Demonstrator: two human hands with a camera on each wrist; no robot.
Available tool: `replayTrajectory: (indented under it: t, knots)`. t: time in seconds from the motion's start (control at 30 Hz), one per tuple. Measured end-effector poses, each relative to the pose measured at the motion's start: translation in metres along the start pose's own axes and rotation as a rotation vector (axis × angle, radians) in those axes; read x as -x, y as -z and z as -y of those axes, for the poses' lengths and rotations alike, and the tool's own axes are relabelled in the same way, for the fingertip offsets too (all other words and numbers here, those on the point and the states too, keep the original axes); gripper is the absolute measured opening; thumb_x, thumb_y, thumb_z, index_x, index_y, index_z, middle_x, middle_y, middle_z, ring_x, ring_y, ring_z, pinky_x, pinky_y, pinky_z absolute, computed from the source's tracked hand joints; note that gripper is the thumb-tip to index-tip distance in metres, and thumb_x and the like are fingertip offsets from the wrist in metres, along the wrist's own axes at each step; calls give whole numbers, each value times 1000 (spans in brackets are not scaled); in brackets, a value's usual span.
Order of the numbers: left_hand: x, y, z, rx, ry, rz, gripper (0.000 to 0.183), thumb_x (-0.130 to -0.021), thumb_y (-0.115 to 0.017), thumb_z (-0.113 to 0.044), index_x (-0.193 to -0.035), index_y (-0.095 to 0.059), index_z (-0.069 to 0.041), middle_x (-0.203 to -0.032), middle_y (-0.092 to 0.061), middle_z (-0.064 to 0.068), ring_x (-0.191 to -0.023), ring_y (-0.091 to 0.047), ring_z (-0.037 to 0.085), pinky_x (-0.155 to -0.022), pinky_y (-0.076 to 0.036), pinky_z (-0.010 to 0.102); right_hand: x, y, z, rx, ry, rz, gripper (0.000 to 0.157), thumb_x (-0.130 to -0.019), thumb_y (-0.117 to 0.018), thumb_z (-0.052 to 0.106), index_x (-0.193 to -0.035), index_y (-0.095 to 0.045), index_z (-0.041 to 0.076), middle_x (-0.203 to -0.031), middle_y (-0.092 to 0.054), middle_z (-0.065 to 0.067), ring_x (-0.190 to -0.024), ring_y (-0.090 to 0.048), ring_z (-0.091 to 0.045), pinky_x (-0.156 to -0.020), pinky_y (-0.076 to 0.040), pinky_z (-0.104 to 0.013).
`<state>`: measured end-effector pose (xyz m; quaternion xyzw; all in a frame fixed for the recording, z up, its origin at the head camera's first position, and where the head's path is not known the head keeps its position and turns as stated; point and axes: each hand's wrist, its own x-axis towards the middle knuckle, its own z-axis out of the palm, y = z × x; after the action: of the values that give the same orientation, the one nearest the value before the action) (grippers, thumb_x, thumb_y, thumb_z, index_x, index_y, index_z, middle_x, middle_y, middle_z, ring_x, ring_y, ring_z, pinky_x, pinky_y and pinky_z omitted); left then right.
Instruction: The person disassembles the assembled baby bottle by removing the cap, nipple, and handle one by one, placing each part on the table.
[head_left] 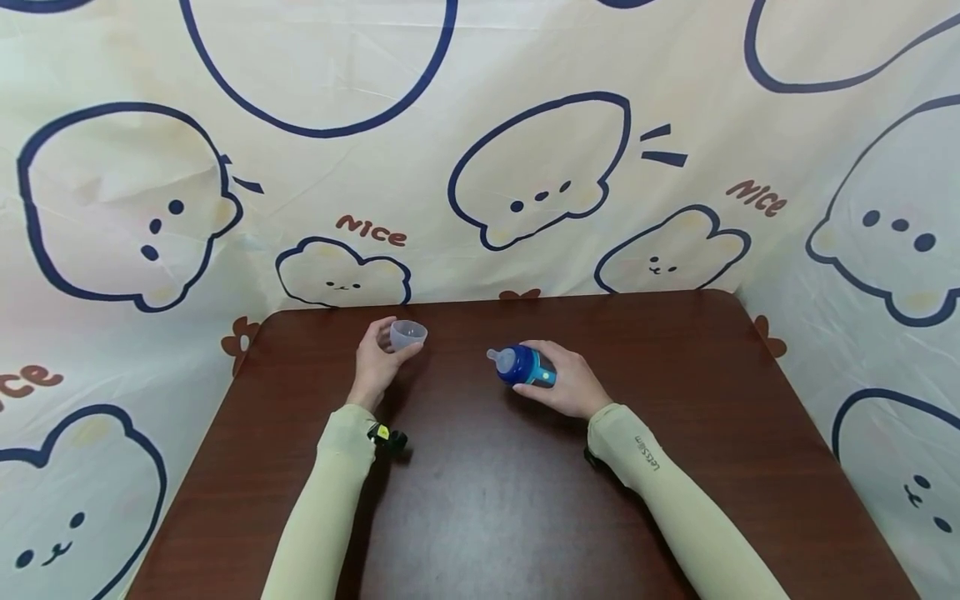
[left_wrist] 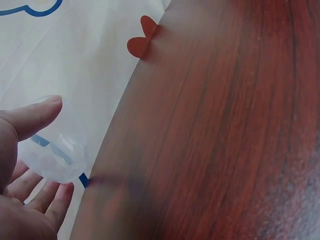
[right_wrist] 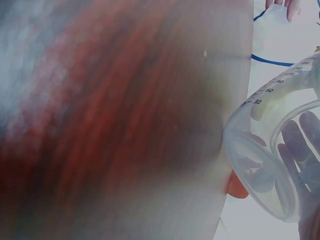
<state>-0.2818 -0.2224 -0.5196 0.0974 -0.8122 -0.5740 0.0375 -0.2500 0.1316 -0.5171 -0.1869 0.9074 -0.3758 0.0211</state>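
In the head view, my left hand (head_left: pixel 375 367) pinches a small clear plastic cap (head_left: pixel 408 335) between thumb and fingers, above the far left part of the table. The same translucent, dome-shaped cap (left_wrist: pixel 62 155) shows close up in the left wrist view. To the right, my right hand (head_left: pixel 572 385) grips a baby bottle (head_left: pixel 517 365) with a dark blue collar and a pale teat. The bottle is tilted, its teat pointing left toward the cap. In the right wrist view, the clear bottle body (right_wrist: pixel 257 170) with printed measuring marks appears, fingers visible through it. Cap and bottle are apart.
A dark brown wooden table (head_left: pixel 480 483) lies under both arms. Behind it and along both sides hangs a pale curtain (head_left: pixel 427 200) with cartoon outlines, meeting the table's far edge. A strapped device (head_left: pixel 388 437) sits at the left wrist.
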Motion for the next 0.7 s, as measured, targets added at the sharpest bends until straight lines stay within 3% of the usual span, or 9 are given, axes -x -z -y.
replayTrajectory:
  t: [0.7]
  knots:
    - [-7, -14, 1, 73, -19, 26, 73, -85, -85, -5, -143, -40, -7, -145, -51, 22, -138, -53, 36, -113, -47, 50, -2, -2, -4, 3, 21, -9, 73, -85, -79, 59, -147, -51, 34, -141, -61, -2, -120, -60, -28, -99, -54, -57]
